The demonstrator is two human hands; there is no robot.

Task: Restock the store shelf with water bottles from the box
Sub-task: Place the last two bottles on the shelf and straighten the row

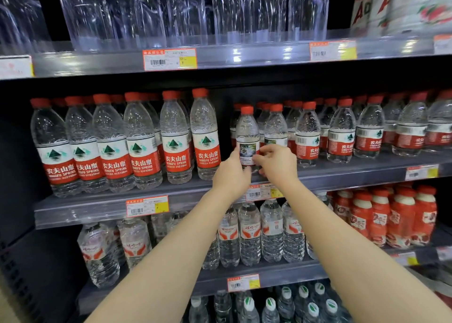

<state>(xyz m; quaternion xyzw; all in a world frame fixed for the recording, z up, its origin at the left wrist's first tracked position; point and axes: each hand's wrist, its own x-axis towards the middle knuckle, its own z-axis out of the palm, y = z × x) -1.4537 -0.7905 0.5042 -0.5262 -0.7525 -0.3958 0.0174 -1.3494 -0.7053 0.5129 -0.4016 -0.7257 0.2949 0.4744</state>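
Tall red-labelled bottles [122, 146], left section of middle shelf [102, 206]. Small water bottle [247, 136], upright at shelf front, centre: left hand [231, 176] and right hand [277, 162] fingers pinching its label. Small-bottle row [342, 132], right.

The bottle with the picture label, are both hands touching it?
Touching. The head view shows the left hand against the bottle at its left side, and the right hand with fingers on its label.
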